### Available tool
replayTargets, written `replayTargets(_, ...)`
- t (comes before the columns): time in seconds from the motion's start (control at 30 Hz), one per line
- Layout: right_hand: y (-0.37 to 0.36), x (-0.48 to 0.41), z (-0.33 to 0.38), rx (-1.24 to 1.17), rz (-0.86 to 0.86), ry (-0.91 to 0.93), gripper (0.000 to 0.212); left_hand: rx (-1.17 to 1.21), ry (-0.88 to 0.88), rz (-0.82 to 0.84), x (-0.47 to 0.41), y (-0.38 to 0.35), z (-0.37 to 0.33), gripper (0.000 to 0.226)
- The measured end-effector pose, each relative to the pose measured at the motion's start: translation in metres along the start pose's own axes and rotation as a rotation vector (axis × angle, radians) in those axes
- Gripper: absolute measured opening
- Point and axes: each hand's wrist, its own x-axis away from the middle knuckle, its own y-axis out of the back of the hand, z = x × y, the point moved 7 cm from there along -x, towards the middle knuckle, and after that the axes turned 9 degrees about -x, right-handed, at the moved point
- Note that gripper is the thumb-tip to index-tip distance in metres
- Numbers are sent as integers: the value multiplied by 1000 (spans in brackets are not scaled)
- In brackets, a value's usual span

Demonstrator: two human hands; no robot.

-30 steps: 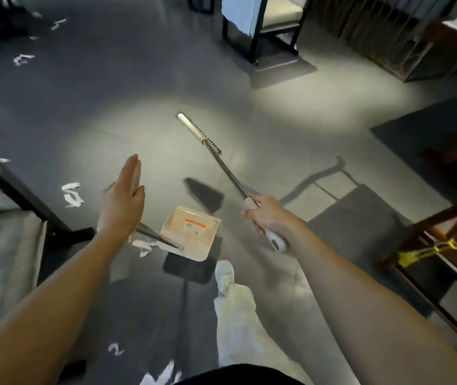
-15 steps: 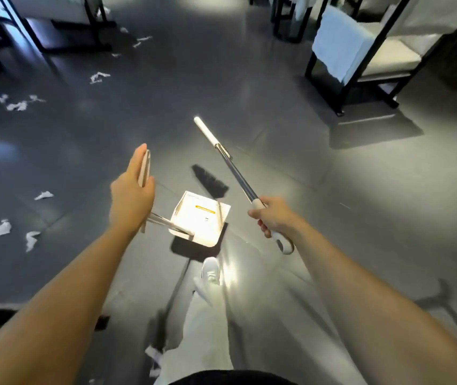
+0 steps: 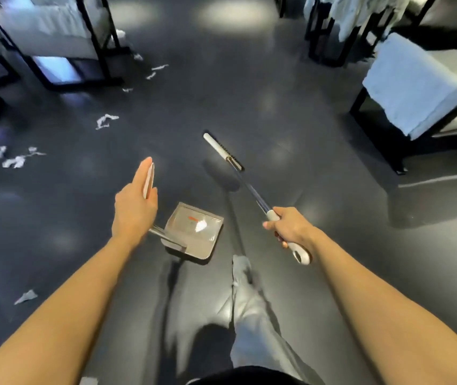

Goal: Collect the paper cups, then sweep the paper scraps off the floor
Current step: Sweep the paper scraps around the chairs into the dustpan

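Note:
My left hand [image 3: 134, 209] holds the long handle of a grey dustpan [image 3: 194, 234], the forefinger stretched along the handle's white end. The pan hangs low in front of my legs, with a small white bit inside. My right hand [image 3: 288, 232] grips the white grip of a broom [image 3: 249, 190], whose head [image 3: 221, 150] points forward just above the floor. White paper scraps lie on the dark floor to the left: one scrap [image 3: 106, 120], a cluster of scraps [image 3: 13, 158], a near scrap [image 3: 26, 296] and far scraps [image 3: 156, 70]. No paper cups show.
A black-framed chair with a white cushion [image 3: 421, 87] stands at the right. More black-framed furniture [image 3: 55, 31] stands at the far left, and other chairs [image 3: 333, 29] at the back. My leg in light trousers [image 3: 252, 315] steps forward below the dustpan.
The view has swung left and moved forward across the floor, bringing more scraps into view at the left. Both hands keep their hold on dustpan and broom.

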Motion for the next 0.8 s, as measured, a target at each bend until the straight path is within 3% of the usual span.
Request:
replayTargets(0.3, 49, -310, 237, 8, 54, 18, 9, 65, 87, -102, -363, -46, -53, 64)
replayTargets(0.43, 55, -456, 339, -42, 75, 11, 36, 104, 144, -137, -532, -83, -60, 65)
replayTargets(0.6, 69, -646, 477, -52, 105, 13, 38, 205, 124, -77, -760, -135, -86, 70)
replayTargets(0.8, 123, -837, 624, -33, 131, 48, 38, 153, 102, -92, -1005, -169, -142, 75)
